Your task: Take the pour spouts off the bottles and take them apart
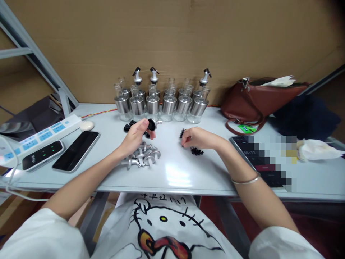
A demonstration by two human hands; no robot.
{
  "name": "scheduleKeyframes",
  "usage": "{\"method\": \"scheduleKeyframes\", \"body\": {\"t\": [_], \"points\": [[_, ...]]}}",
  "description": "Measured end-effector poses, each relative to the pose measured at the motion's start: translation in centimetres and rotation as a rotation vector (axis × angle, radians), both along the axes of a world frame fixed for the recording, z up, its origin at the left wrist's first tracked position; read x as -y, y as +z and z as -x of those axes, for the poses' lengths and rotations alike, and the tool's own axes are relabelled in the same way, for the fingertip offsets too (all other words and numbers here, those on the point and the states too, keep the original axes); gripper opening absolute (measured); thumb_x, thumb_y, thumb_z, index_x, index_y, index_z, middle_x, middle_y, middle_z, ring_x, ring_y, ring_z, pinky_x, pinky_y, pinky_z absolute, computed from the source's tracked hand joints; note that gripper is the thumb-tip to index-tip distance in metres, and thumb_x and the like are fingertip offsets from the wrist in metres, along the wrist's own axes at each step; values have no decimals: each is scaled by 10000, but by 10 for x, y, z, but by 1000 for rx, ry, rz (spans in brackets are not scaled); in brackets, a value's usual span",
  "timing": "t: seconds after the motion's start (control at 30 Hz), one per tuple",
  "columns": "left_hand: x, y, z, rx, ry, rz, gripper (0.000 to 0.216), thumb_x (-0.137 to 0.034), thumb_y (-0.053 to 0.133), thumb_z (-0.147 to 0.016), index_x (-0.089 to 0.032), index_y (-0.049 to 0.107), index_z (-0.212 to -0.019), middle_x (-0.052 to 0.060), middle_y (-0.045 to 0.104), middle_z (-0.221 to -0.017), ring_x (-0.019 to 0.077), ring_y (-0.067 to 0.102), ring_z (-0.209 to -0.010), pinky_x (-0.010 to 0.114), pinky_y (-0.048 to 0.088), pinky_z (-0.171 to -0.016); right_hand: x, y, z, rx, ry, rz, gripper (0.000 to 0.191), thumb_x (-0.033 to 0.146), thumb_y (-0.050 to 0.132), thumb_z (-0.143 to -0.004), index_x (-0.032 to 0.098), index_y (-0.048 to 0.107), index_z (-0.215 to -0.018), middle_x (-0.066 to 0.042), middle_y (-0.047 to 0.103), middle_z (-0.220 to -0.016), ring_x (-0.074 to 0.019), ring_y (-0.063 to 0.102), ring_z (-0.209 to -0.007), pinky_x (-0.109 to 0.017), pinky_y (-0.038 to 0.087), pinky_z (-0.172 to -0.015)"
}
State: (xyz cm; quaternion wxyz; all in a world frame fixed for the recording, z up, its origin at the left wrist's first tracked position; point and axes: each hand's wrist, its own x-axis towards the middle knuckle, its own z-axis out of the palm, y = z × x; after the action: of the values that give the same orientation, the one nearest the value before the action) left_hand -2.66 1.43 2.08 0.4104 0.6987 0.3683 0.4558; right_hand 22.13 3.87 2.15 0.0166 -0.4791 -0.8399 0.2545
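My left hand (pixel 136 135) pinches a small pourer spout with a black cap (pixel 152 124) just above the white table (pixel 172 169). Under that hand lies a pile of several silver metal spouts (pixel 144 157). My right hand (pixel 198 138) rests curled on the table over a cluster of small black rubber parts (pixel 196 151); what its fingertips hold is hidden. More black caps (pixel 129 126) lie left of the held spout. Behind stand several glass-and-steel bottles (pixel 161 102), three with pourers fitted.
A power strip (pixel 43 135), a white mouse-like object (pixel 86 125), a black device (pixel 43 154) and a dark phone (pixel 77 150) lie at the left. A brown leather bag (pixel 258 99), a tablet (pixel 258 158) and crumpled tissue (pixel 318 149) sit at the right. A cardboard wall stands behind.
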Motion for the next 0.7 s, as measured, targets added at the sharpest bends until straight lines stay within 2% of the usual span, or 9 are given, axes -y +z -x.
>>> {"method": "scheduleKeyframes", "body": {"t": [0.13, 0.3, 0.57, 0.7], "points": [[-1, 0, 0, 12, -9, -3, 539, -662, 360, -873, -166, 535, -753, 33, 611, -656, 155, 575, -644, 300, 453, -719, 0, 8, -10, 73, -54, 71, 91, 113, 621, -657, 168, 694, -665, -4, 684, -649, -139, 607, -634, -217, 444, -607], [-2, -2, 1, 24, -7, -17, 547, -664, 348, -876, -167, 535, -746, 36, 616, -658, 152, 580, -648, 302, 460, -731, -2, 11, -14, 83, -94, 121, 79, 158, 610, -680, 169, 688, -687, -7, 686, -644, -149, 606, -625, -233, 438, -592], [0, 0, 2, 33, -19, -10, 522, -642, 360, -885, -166, 531, -756, 27, 608, -657, 146, 572, -640, 294, 450, -718, -3, 16, -21, 75, -108, 61, 146, 154, 559, -736, 170, 685, -809, -16, 708, -749, -153, 605, -675, -248, 438, -645], [-1, -1, 2, 20, -28, -22, 506, -614, 345, -906, -164, 528, -764, 31, 605, -667, 148, 572, -659, 294, 452, -727, -2, 14, -17, 73, -100, 58, 151, 203, 575, -756, 157, 710, -805, -23, 707, -742, -149, 585, -660, -249, 433, -647]]}}
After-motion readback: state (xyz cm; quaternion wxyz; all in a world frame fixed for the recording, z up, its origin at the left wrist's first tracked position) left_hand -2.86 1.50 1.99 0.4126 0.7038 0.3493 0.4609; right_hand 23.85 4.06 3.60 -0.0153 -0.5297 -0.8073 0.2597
